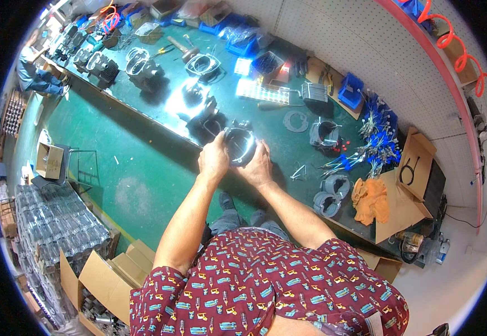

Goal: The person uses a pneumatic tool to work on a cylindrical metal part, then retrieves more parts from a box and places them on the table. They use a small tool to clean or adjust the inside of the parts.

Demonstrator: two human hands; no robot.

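Between my two hands is a round grey metal housing (240, 147) with an open ring-shaped mouth, held over the near edge of the green workbench (271, 126). My left hand (214, 158) grips its left side, fingers closed on the rim. On the right side, my right hand (258, 167) is wrapped against the lower wall, its fingertips partly hidden. Just beyond stands a dark motor body (203, 124) beside a brightly lit metal part (190, 96). Farther right on the bench lie a flat grey gasket (296, 121) and another ring-shaped housing (324, 134).
Blue-ended wire bundles (375, 140), an orange cloth (371, 200) and an open cardboard box (417, 168) sit at the right. More motor bodies (142, 67) line the bench's far left. Stacked metal parts (53, 224) stand on the floor at left. A person (33, 70) sits far left.
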